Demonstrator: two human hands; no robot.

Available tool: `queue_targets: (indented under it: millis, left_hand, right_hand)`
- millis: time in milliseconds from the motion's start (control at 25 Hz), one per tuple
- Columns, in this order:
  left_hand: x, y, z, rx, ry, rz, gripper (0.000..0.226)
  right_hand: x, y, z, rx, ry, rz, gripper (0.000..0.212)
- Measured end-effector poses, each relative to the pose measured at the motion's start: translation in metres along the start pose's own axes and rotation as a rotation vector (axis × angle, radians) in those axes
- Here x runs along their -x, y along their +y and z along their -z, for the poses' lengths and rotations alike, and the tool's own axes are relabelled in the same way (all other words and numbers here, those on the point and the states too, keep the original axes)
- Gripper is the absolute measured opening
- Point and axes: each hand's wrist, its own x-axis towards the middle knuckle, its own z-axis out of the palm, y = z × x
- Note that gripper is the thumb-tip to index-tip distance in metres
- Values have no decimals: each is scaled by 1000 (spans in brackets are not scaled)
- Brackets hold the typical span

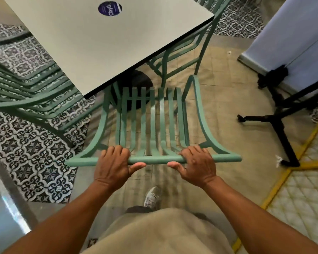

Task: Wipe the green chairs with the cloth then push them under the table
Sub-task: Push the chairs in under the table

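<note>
**Both hands on the chair back, pushing step under way**

At the centre of the frame stood the green slatted metal chair [155, 123], its seat front already tucked beneath the corner of the pale grey square surface [106, 44] in the upper left. The left hand [112, 166] and the right hand [196, 166] each had a closed grip on the chair's top rail, fingers curled over it and thumbs below. No cloth was visible, so the wiping seemed finished for this chair. The next move would likely call for an even, straight push further under. Other green chairs sat at left and upper right.
</note>
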Motion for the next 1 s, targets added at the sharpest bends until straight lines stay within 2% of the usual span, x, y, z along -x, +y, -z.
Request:
queue_targets:
  millis: [320, 720, 840, 1000]
  left_hand:
    - [5, 91, -19, -39, 39, 193, 65]
    - [5, 311, -45, -59, 61, 504, 68]
    - [0, 336, -49, -57, 81, 551, 68]
    - [-24, 333, -50, -87, 90, 591, 71]
  right_hand:
    - [3, 92, 7, -37, 1, 210, 63]
    - [28, 271, 29, -103, 16, 554, 61]
    - [23, 292, 30, -95, 29, 608, 60]
    - [-7, 299, 23, -97, 28, 646, 61]
